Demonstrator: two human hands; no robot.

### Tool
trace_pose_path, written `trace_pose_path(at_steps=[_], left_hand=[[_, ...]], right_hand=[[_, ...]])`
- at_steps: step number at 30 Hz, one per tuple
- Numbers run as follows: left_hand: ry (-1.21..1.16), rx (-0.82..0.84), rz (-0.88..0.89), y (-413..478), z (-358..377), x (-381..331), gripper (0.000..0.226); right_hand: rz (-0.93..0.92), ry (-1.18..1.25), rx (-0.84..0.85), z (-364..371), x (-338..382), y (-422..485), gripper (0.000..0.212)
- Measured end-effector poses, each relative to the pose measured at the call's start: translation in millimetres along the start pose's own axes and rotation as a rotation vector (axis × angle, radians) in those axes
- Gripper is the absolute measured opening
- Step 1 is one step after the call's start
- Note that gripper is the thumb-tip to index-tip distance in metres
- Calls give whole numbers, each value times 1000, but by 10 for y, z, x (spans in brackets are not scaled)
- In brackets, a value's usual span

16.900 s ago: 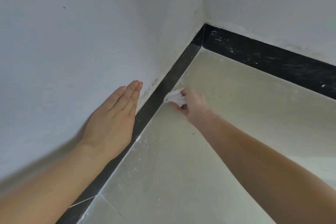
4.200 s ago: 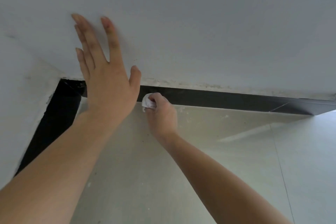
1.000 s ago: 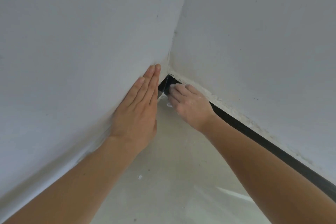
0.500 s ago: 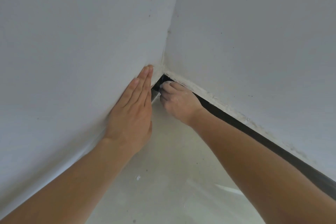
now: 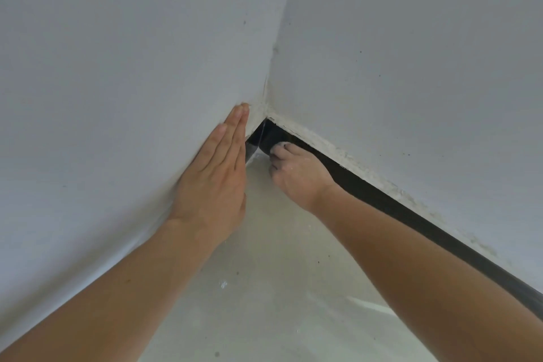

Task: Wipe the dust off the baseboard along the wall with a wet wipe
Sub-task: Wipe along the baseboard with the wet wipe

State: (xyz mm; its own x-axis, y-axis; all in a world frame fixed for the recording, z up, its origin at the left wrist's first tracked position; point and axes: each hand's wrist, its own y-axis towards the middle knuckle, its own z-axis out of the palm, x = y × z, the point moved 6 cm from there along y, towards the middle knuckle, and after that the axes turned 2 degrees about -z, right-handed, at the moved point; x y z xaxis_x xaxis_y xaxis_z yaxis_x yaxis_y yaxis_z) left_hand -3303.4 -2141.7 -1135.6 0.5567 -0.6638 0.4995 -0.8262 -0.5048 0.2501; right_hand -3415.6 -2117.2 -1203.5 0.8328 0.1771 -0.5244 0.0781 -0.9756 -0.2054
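Two hands at a room corner: left hand (image 5: 217, 176) flat, fingers straight, on the wall (image 5: 117, 67); right hand (image 5: 296, 175) curled round the wipe (image 5: 283, 144), pressing it to the black baseboard (image 5: 382, 198) just beside the corner. Steady pressure along the strip should serve best.

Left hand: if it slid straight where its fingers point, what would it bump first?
Probably the right wall, at the corner. The left hand lies flat on the left wall, fingers aimed at that corner. The right hand, gripping the wet wipe, sits lower, likely out of line.
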Motion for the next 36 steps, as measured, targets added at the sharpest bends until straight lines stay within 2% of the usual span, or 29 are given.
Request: trace_pose_path(at_steps=[2,3,6,10,11,13,17,19,22,24,25,27,31,35,36], left_hand=[[1,6,2,0,8,1,73],[-7,12,1,2,11,-2,73],[-47,33,-5,-3,-3,1,73],[-69,57,2,1,3,-4,74],[-78,70,4,7,6,-2,74],[-84,99,9,19,10,-2,77],[-82,160,23,26,4,-2,83],[-87,164,22,25,3,7,84],[-127,167,18,25,-20,20,84],[-150,175,24,15,-33,16,84],[-164,184,25,11,-36,17,84],[-196,192,24,9,-37,25,85],[-203,250,33,6,-42,27,88],[-154,286,68,-38,-49,39,89],[-152,286,74,-48,-53,46,89]], right_hand=[[-8,27,100,132,70,-149,9],[11,35,142,225,89,-243,8],[120,209,161,157,87,-436,19],[125,342,459,89,186,-652,27],[88,353,420,55,251,-671,25],[40,330,202,-126,277,-644,19],[112,226,-53,-30,-97,-708,11],[150,187,-36,148,-170,-853,15],[204,190,178,387,-48,-1145,19],[261,326,366,388,31,-1271,22],[242,380,394,358,49,-1277,27],[213,417,321,223,-6,-1193,32],[139,382,-2,-113,-148,-945,46],[87,220,-116,-173,-141,-589,14],[102,216,-120,-165,-165,-550,15]])
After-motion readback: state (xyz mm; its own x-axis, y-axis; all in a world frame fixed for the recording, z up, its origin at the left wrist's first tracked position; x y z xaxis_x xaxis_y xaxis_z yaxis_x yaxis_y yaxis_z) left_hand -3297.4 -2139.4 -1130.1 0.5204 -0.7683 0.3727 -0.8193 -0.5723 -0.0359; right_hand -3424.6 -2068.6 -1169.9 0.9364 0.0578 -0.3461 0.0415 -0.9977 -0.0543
